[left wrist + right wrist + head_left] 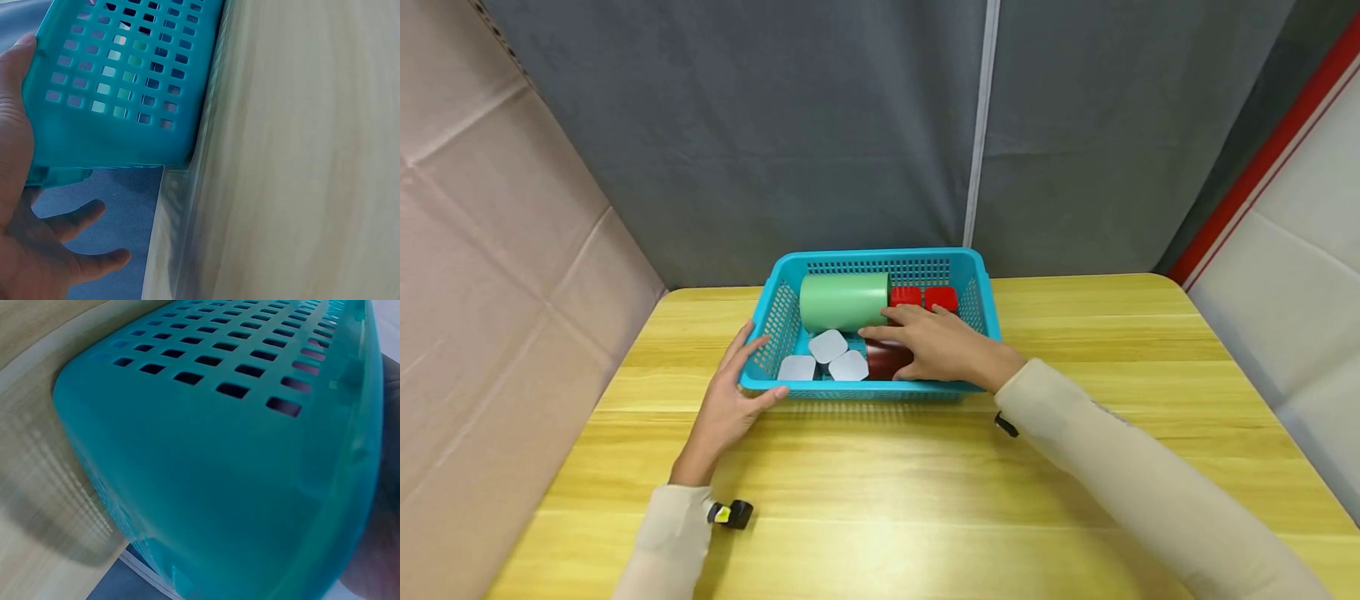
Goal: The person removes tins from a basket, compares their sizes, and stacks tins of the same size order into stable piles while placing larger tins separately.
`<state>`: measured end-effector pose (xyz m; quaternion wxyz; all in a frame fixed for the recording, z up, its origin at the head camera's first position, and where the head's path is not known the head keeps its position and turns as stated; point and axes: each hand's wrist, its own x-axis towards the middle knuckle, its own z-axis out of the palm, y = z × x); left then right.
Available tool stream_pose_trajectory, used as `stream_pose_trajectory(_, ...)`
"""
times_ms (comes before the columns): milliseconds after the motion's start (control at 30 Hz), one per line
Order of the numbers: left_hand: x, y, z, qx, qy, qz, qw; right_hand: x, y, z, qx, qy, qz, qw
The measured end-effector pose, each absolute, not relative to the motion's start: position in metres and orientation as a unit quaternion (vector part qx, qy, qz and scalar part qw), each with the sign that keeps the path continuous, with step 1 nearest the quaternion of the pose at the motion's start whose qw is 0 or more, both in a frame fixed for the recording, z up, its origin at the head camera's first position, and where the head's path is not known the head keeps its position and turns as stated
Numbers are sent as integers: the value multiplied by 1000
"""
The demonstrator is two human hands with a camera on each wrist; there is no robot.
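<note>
A blue perforated plastic basket [880, 387] stands on the wooden table. My left hand [727, 404] lies around its front left corner, the thumb at the front rim and spread fingers over the left rim. In the left wrist view, other straight fingers [103, 264] reach past the basket's end wall [112, 140]. My right hand [943, 346] spreads over a dark red cylinder [887, 360] inside, fingers extended, partly hiding it. Behind it lie a large green cylinder [844, 302] and two red blocky pieces [941, 297]. Three white rounded-square pieces [828, 346] sit front left.
The table [865, 492] is light wood with rounded far corners. A grey curtain [775, 133] hangs behind the basket. Pale panels [497, 300] stand at the left, and a white panel with a red strip [1262, 167] at the right.
</note>
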<state>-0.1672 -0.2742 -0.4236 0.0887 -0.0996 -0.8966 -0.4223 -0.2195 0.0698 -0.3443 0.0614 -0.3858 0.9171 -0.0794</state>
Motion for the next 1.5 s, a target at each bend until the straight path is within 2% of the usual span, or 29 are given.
stream_pose_trajectory(667,-169,-273,-426,-94,-891,-436,86,-229,63,-349,-398,908,-66,110)
stream_pose_trajectory(1167,-166,-272,-425,-93,-888,-443,88,-229,63,-357,-413,907,-29,74)
stream_pose_trajectory(1500,-166,-272,-425,-91,-887,-444,92,-229,62,-358,-410,909,-26,74)
